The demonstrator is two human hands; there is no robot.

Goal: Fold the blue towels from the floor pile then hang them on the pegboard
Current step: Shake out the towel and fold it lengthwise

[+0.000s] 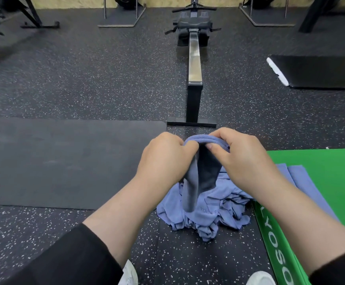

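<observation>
Two hands, left (pixel 163 159) and right (pixel 241 159), pinched one towel (pixel 200 177) at its top fold, close together, above the pile (pixel 206 212) on the floor (pixel 85 89) beside a green mat (pixel 321 182).

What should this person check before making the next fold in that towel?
1. Both hands grip the towel: ok; left hand and right hand pinch its top edge.
2. Towel lifted off the pile: cannot tell; its lower end hangs against the pile.
3. Edges lined up: cannot tell; the fingers hide the corners.
4. Flat place to fold: ok; bare green mat at right.
5. Pegboard within reach: cannot tell; not in view.
6. Floor ahead free: not ok; rower stands close ahead.
</observation>
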